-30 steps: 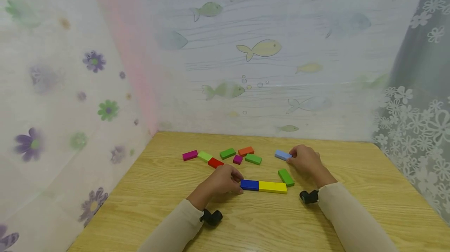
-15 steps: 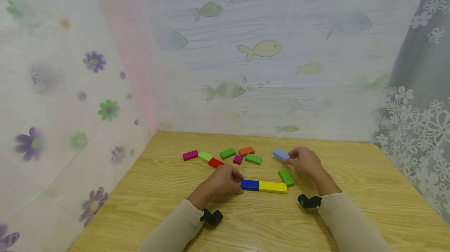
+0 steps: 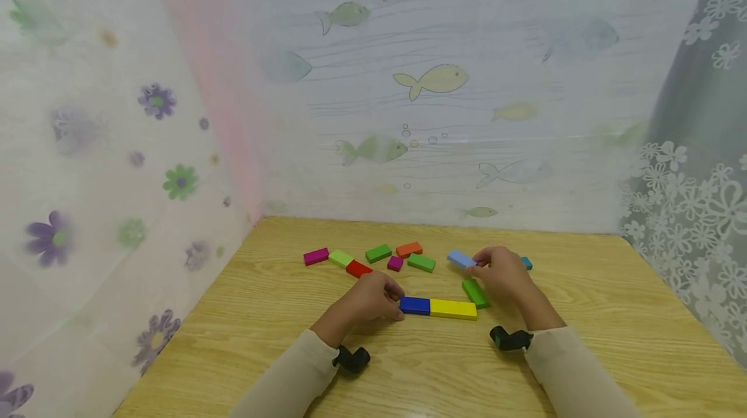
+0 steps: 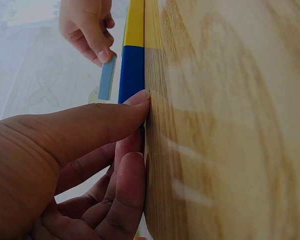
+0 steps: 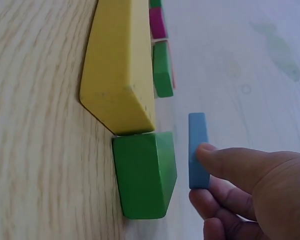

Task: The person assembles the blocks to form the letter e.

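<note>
- Leftward and slightly nearer the person: that is how the light blue block [image 3: 461, 259] and the right hand [image 3: 504, 272] have shifted since the earlier head frame, and a teal block [image 3: 527, 264] now shows past the knuckles. The left hand [image 3: 369, 301] has stayed put.
- Right hand: thumb and fingers are clamped on the light blue block by its right end, so most of its length juts leftward from the grip. Both wrist views suggest that it is raised off the table [image 3: 432, 366].
- Left hand: thumb and fingertips close round the left end of the dark blue block [image 3: 415, 305]; how much they pinch it is partly hidden.
- The dark blue block butts end to end against the yellow block [image 3: 453, 309], making one straight row that runs left to right.
- Key relation, as I judge it: the light blue block lies beyond the yellow block's right half, its long axis slanting from far left to near right, so it is not parallel with the row.
- Closest to it on the person's side is the green block [image 3: 475, 293], angled off the yellow block's right end, touching or nearly so.
- The right hand is much the nearer to that end; the left sits at the opposite one.
</note>
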Available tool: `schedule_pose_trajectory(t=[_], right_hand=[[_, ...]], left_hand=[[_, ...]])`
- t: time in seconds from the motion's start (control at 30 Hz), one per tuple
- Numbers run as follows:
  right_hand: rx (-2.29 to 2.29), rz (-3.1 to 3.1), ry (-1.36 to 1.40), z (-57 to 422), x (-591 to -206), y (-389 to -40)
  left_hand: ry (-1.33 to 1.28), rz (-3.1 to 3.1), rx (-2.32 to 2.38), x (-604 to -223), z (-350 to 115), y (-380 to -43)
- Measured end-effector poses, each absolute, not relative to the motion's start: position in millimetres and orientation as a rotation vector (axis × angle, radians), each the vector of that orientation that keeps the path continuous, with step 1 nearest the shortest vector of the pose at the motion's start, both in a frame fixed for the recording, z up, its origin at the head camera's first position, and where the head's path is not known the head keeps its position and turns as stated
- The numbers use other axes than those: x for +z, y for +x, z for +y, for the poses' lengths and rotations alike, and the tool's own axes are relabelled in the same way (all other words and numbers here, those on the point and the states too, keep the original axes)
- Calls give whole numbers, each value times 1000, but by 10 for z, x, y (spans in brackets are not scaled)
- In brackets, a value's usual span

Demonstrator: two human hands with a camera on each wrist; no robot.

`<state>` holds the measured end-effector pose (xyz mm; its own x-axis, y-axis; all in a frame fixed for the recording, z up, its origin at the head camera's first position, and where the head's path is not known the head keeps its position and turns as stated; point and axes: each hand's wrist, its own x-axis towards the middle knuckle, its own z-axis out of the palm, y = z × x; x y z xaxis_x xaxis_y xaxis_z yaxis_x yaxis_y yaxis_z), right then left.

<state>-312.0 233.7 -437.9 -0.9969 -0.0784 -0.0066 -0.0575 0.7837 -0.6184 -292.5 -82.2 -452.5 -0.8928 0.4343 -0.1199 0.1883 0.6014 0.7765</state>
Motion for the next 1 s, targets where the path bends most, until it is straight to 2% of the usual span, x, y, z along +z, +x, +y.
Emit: schedule_pose_trajectory(t=[1.0], right_hand=[[-979,2959,-203,2205,-4467,-3108]], left_hand=[[494,2552,1161,-4505,-808,-2918]])
